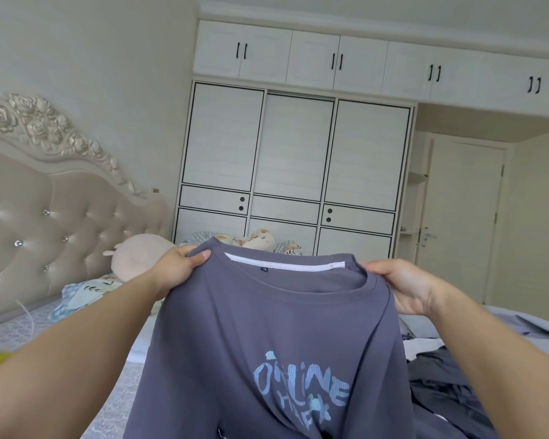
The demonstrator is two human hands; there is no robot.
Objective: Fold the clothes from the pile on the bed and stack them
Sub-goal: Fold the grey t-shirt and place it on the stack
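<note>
- Left hand (179,267): grip clenched on one shoulder of the slate-blue cotton T-shirt (267,337) with pale-blue lettering.
- Right hand (403,285): grip grasped the other shoulder, above the bed (10,331).

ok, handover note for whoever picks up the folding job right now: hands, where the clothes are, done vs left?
Left hand: grips the left shoulder of the purple-grey T-shirt, by the collar.
Right hand: grips the right shoulder of the same shirt.
The shirt hangs held up over the bed, printed front facing the camera, unfolded.
Pile of dark clothes lies on the bed to the right, unfolded.
Done: one shirt picked up and spread out. No folded stack is in view.
Left: lay the shirt down, fold it, start the stack, then work through the pile.
</note>
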